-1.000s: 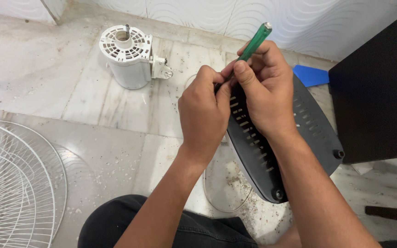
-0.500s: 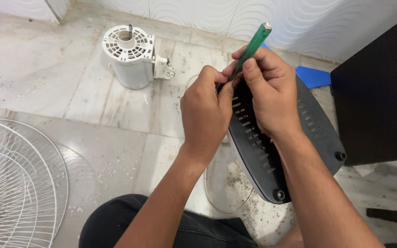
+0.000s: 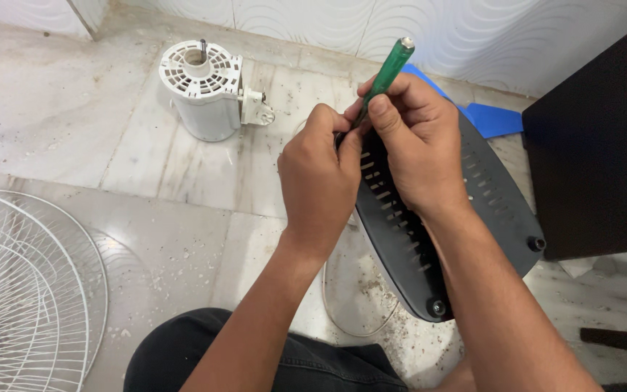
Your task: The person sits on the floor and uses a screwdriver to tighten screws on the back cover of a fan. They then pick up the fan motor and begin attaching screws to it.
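Marble floor, gritty: right hand (image 3: 419, 141) clamped on green screwdriver (image 3: 384, 74), shaft slanting down-left into black slotted cover (image 3: 491, 196); left hand (image 3: 318, 181) closed on cover's top edge, beside tip.

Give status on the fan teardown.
Done: wire guard and white motor lie separate on the floor. In hand: left hand steadies the black cover, right hand works a green screwdriver at its top edge. Left: the cover's two lower screws still sit in place.

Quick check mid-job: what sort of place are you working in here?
Probably a room floor at home, used for a fan repair, not a workshop bench: marble floor tiles against a patterned wall, with a white fan motor and wire fan guard lying on the floor.
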